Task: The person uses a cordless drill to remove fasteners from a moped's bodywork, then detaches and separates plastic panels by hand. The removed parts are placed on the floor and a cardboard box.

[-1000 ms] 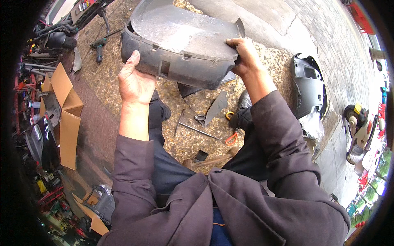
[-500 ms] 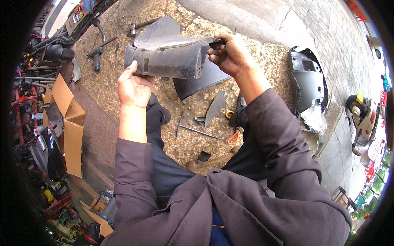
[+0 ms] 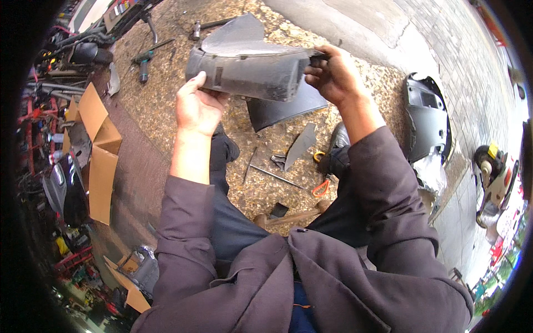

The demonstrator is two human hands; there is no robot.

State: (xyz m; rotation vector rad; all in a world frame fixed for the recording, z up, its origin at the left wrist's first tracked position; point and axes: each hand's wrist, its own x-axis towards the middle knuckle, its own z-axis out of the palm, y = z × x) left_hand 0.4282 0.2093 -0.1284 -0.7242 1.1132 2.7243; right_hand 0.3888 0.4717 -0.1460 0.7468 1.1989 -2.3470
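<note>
A curved, dusty black plastic vehicle panel (image 3: 250,72) with a flared upright fin is held up in front of me, above the ground. My left hand (image 3: 200,105) grips its lower left edge, thumb on the front face and fingers underneath. At the panel's right end, my right hand (image 3: 336,77) pinches a narrow tab; some of its fingers curl out of sight. Partly hidden below lies another dark panel (image 3: 288,111). Between my feet are a torn grey plastic piece (image 3: 301,145), a thin metal rod (image 3: 276,176) and an orange-handled tool (image 3: 321,187).
A large black body shell (image 3: 427,114) lies to the right, a parked scooter (image 3: 497,175) beyond it. On the left stand an open cardboard box (image 3: 102,177) and piled vehicle parts. A teal-and-black power tool (image 3: 143,69) and a hammer-like tool (image 3: 197,30) lie at the far left.
The whole view has shifted, so the scene sits farther right and slightly higher. Both hands keep their hold on the panel, which has tilted slightly, its right end a little lower.
</note>
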